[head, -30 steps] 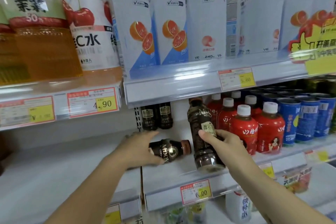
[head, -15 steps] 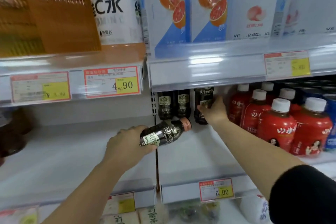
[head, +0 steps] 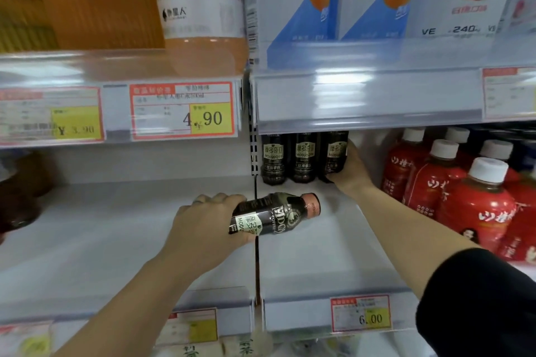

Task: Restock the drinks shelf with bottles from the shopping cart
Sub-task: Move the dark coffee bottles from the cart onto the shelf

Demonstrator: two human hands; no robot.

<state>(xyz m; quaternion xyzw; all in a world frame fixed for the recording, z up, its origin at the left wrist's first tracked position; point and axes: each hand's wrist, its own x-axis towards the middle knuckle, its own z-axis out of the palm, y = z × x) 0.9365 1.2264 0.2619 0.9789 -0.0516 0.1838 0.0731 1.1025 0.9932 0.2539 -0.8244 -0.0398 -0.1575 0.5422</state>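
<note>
Seating the dark coffee bottle is the step in hand. It stands upright at the back of the shelf, just right of centre frame, close against the pair of matching bottles on its left. The right hand wraps its lower right side, fingers curled round it. To do this well, I judge, the base should sit flat and the label face forward like its neighbours before the hand lets go. The hand should then draw straight out, clear of the red bottles at the right. At centre frame the left hand grips a second coffee bottle held sideways, cap to the right. It likely needs turning upright before going in.
</note>
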